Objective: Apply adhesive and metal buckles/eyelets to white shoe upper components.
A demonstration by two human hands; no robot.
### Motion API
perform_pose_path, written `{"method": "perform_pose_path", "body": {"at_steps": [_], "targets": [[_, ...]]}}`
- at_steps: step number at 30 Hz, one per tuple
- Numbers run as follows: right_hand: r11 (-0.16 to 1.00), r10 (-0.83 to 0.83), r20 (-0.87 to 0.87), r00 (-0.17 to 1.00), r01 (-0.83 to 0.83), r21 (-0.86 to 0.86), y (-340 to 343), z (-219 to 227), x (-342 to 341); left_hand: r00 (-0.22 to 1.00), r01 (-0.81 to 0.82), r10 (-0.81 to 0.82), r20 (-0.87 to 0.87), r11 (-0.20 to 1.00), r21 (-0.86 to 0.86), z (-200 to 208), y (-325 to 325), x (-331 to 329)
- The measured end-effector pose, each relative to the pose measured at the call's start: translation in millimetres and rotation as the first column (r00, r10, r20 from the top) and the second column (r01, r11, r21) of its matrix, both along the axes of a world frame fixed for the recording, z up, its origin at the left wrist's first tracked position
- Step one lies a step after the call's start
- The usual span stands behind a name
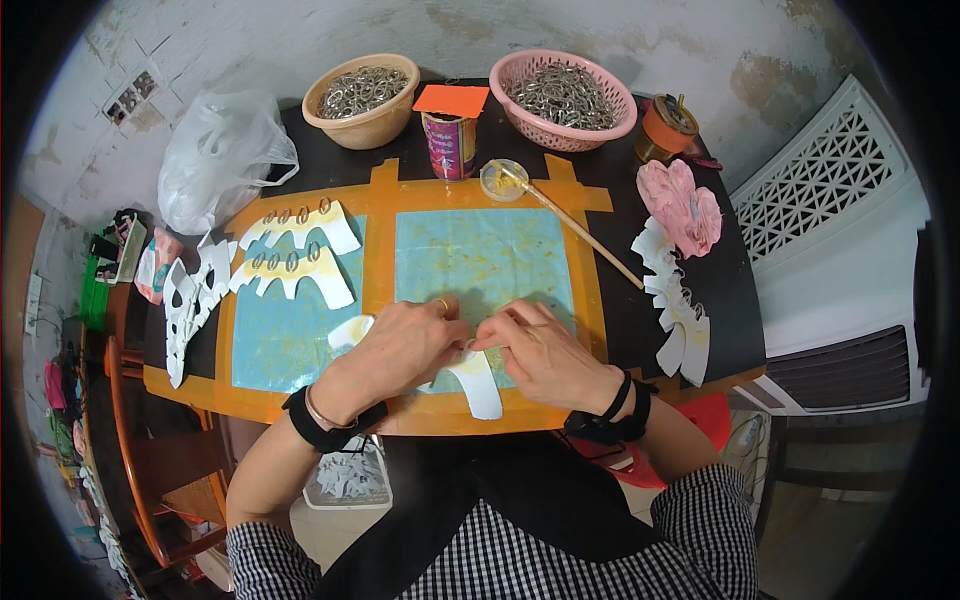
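Observation:
A white cut-out piece (478,385) with a yellowish smear lies on the mat in front of me, one strip pointing toward me. Another white end (350,330) shows beyond my left wrist; whether it belongs to the same piece is hidden. My left hand (418,338) is closed, its curled fingers gripping the piece's upper edge. Against that edge my right hand (535,350) pinches with thumb and fingers, and what sits between the tips is too small to make out. Two similar white pieces (330,285) with several metal rings on their yellow-smeared edges lie at the left.
At the back stand an orange basin (330,128) and a pink basket (520,132), both full of metal rings. Between them is a purple cup (450,150). A stick (585,238) leans on a small glue dish (490,188). White pieces (688,335) are stacked at right.

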State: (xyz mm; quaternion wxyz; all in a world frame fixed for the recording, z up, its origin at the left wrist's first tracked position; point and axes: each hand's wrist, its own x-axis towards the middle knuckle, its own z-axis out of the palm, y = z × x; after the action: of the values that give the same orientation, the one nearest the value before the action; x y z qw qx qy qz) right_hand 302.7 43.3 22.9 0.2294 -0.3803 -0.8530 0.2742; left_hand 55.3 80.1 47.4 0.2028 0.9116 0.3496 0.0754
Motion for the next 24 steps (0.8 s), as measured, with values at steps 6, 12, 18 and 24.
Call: {"method": "perform_pose_path", "body": {"at_steps": [6,12,18,24], "targets": [[1.0,-0.021,-0.048,0.999,0.021,-0.001,-0.9,-0.9,-0.1,1.0,0.015,-0.016,-0.019,0.999,-0.048,2.1,2.7,6.8],[0.999,-0.014,-0.039,0.999,0.015,0.029,-2.9,-7.5,2.3,0.999,-0.013,0.015,0.034,0.998,-0.054,0.2,-2.6,5.0],[0.993,0.023,-0.012,1.0,-0.021,0.119,-9.2,-14.0,1.4,0.972,-0.228,0.212,0.1,0.954,0.193,-18.0,-49.8,11.1],[0.987,0.042,0.135,0.99,-0.062,0.149,-15.8,-8.2,-5.7,0.967,-0.248,0.209,0.149,0.907,0.34,-34.9,-65.3,8.8]]}}
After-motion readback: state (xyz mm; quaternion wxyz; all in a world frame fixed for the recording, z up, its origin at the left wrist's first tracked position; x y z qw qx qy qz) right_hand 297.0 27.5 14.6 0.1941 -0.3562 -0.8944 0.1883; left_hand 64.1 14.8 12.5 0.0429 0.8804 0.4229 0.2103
